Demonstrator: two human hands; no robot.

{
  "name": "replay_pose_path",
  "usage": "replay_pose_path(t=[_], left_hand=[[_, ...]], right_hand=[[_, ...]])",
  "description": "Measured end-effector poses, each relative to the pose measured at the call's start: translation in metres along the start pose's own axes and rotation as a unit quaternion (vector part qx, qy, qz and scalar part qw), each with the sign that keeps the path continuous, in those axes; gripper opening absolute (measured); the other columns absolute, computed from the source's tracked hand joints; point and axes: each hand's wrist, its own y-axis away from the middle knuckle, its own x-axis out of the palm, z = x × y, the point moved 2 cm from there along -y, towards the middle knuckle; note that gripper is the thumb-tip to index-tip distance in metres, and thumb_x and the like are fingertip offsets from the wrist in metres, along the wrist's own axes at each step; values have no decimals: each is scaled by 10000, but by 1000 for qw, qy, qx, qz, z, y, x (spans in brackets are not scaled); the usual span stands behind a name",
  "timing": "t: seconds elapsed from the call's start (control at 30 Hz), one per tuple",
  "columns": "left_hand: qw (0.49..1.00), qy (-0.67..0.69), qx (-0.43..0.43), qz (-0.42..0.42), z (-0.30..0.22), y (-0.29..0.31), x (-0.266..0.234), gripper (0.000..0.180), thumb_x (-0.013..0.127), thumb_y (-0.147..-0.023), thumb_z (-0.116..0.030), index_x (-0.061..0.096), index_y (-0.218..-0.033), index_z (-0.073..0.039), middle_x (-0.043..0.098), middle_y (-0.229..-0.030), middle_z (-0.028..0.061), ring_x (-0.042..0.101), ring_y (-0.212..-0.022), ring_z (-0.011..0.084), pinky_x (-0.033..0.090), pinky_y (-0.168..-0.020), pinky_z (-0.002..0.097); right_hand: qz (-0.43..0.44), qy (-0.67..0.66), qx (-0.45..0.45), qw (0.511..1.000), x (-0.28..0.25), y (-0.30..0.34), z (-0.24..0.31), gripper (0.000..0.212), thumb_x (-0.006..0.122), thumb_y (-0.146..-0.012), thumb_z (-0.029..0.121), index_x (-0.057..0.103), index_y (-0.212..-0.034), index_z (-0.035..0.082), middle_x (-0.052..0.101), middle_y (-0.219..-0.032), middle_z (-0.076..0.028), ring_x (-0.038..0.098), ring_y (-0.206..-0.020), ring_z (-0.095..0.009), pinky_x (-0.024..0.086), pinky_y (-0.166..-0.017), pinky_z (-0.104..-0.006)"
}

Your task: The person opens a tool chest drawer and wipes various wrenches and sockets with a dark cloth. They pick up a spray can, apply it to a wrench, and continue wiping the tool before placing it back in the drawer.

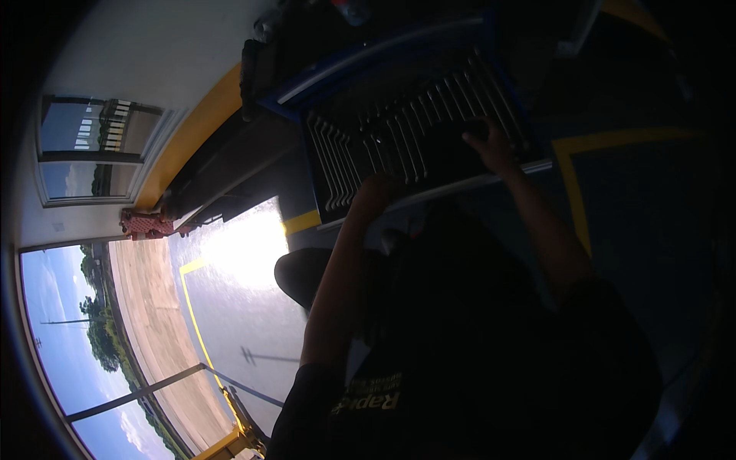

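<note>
An open blue tool drawer lies in front of me, with rows of combination wrenches set side by side in its dark tray. My left hand is over the drawer's near edge, close to the wrenches left of middle; its fingers are lost in shadow. My right hand reaches over the right part of the drawer, thumb pointing left and fingers bent. At its thumb a dark shape covers the lower parts of several wrenches. I cannot make out what it is, but the hand seems closed on it.
The drawer's pale front edge runs between me and the wrenches. Dim items sit on the cabinet above. Yellow lines mark the floor. On the left are a window, a red thing by the wall and a bright doorway.
</note>
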Motion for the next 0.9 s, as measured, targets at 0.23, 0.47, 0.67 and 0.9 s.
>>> replay_pose_path(t=[0.23,0.47,0.67,0.9], left_hand=[[781,533,-273,-175,-34,50,-33,136,658,-979,-136,708,-1057,-36,654,-953,83,668,-890,218,548,-840,395],[694,594,-300,-276,-92,53,-124,237,664,-988,-226,689,-1039,5,705,-924,89,651,-844,150,522,-807,315],[690,581,-306,-304,-112,62,-142,208,675,-984,-188,694,-1034,13,736,-949,109,680,-867,179,530,-860,325],[737,556,-305,-234,-129,66,-136,209,682,-989,-185,703,-1058,11,753,-1005,109,701,-945,183,542,-861,334]], right_hand=[[42,-409,219,885,-23,1,42,532,798,-918,271,646,-1375,45,723,-1253,-109,693,-1160,-219,549,-1003,-375],[8,-585,110,804,-87,2,212,611,742,-981,349,560,-1490,64,670,-1374,-109,666,-1202,-234,529,-1038,-414],[89,-526,166,830,-61,47,188,549,710,-1004,361,590,-1442,53,684,-1327,-111,673,-1169,-224,530,-1019,-402],[176,-512,222,811,-30,62,186,492,672,-1030,376,624,-1386,40,700,-1272,-114,681,-1131,-213,530,-997,-388]])
